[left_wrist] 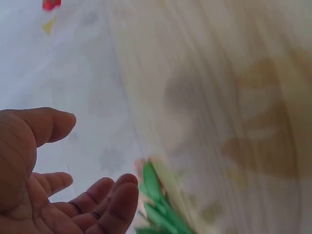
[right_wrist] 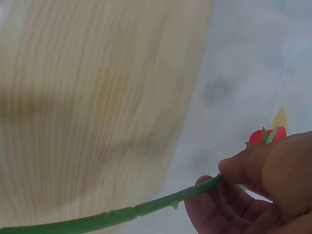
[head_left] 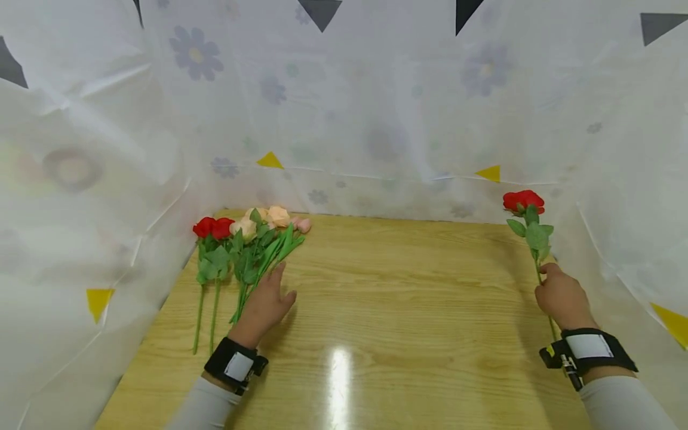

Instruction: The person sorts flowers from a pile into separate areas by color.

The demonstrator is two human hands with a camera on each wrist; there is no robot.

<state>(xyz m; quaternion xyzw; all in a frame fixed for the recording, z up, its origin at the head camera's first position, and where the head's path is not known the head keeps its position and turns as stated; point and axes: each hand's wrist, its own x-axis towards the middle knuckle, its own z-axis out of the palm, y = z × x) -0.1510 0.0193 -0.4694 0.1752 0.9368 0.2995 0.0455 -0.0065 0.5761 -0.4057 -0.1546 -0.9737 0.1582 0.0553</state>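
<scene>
- At the left end of the surface (head_left: 398, 286), we see two red roses (head_left: 222, 229) lying side by side, blooms toward the back sheet (head_left: 376, 119). Our left sleeve (head_left: 206, 403) is near their stems and could knock them askew if it swept sideways.
- Just right of them, peach roses (head_left: 279, 216) and pink tulips (head_left: 304, 226) lie bunched, leaves overlapping. If one were pulled out alone, we think the tangle might drag its neighbours along.
- Over that bunch's stems is our left hand (head_left: 263, 307), fingers loosely extended, thumb spread away, grasping nothing; we cannot tell whether it touches the leaves. Pressed down carelessly, it could crush or shove the flowers.
- Near the right edge, our right hand (head_left: 564, 295) pinches one more red rose (head_left: 537, 237) by its stem between thumb and fingers, bloom uppermost, stem slanting. With so thin a stem, we judge the rose could twist or tip if the pinch loosened; letting go too far out could drop it off the edge, and swinging it into the sheet could bend its petals.
</scene>
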